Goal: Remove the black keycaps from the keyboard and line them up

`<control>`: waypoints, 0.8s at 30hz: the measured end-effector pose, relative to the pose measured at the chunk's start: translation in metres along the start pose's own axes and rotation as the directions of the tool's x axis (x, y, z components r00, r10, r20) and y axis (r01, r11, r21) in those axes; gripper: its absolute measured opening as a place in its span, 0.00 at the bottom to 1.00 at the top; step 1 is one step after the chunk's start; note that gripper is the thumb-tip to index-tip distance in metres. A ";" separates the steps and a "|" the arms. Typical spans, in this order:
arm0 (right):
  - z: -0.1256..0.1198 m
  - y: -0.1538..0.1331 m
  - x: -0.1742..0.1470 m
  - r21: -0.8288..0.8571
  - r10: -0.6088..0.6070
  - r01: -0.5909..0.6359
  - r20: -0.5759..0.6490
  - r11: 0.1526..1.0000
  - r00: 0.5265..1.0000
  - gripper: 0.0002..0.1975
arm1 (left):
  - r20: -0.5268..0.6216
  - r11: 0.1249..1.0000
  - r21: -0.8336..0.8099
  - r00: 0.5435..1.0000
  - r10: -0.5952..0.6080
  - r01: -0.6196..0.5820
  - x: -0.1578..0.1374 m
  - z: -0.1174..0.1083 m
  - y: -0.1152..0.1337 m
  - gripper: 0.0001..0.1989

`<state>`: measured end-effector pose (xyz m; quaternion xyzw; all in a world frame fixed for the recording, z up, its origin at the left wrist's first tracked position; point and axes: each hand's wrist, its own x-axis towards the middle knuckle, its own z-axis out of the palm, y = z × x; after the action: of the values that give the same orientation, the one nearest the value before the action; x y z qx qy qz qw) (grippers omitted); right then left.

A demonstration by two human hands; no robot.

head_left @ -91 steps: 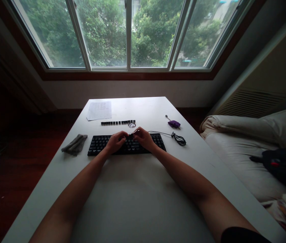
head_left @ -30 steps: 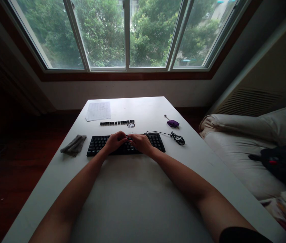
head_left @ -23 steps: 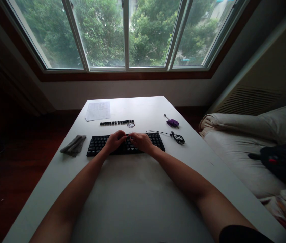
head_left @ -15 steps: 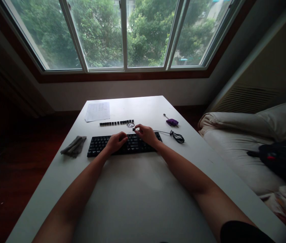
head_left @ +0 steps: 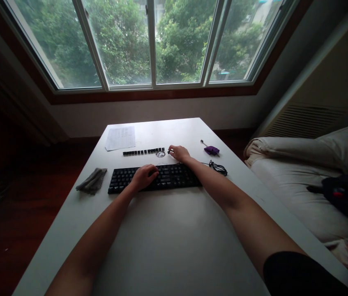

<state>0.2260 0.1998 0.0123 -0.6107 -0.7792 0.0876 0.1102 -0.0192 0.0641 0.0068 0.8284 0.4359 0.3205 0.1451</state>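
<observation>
A black keyboard (head_left: 180, 176) lies across the white table. My left hand (head_left: 144, 176) rests on its middle part, fingers bent and a gap showing between thumb and forefinger. Beyond the keyboard's back edge, my right hand (head_left: 179, 153) pinches a small black keycap (head_left: 169, 152) just above or at the tabletop; whether it touches the table I cannot tell. To the left of that hand runs a row of black keycaps (head_left: 143, 151). A small round, shiny ring-like item (head_left: 160, 154) sits between the row and the keyboard.
A grey cloth (head_left: 92, 181) lies left of the keyboard, and a printed paper sheet (head_left: 120, 137) at the back left. On the right are a coiled black cable (head_left: 218, 167) and a purple item with a thin stick (head_left: 211, 150). A cream sofa (head_left: 287, 185) flanks the table.
My right hand has moved away from over the keyboard, forward to the end of the keycap row, carrying the keycap. My left hand stays on the keyboard, its thumb and forefinger now apart.
</observation>
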 end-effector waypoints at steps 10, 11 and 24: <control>0.010 -0.012 0.027 -0.006 0.061 -0.061 0.006 0.998 0.998 0.16 | 0.006 1.000 -0.009 1.000 0.001 -0.001 0.001 0.001 -0.003 0.06; 0.011 -0.012 0.029 -0.004 0.068 -0.068 0.005 0.998 0.998 0.16 | 0.006 1.000 -0.010 1.000 0.003 -0.003 0.001 0.001 -0.004 0.06; 0.020 -0.011 0.037 0.026 0.080 -0.080 -0.010 0.996 0.997 0.17 | 0.013 1.000 0.003 1.000 -0.002 0.002 0.000 0.001 -0.005 0.07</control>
<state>0.2019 0.2336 -0.0020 -0.6403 -0.7525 0.0986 0.1185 -0.0219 0.0674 0.0033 0.8303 0.4362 0.3143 0.1469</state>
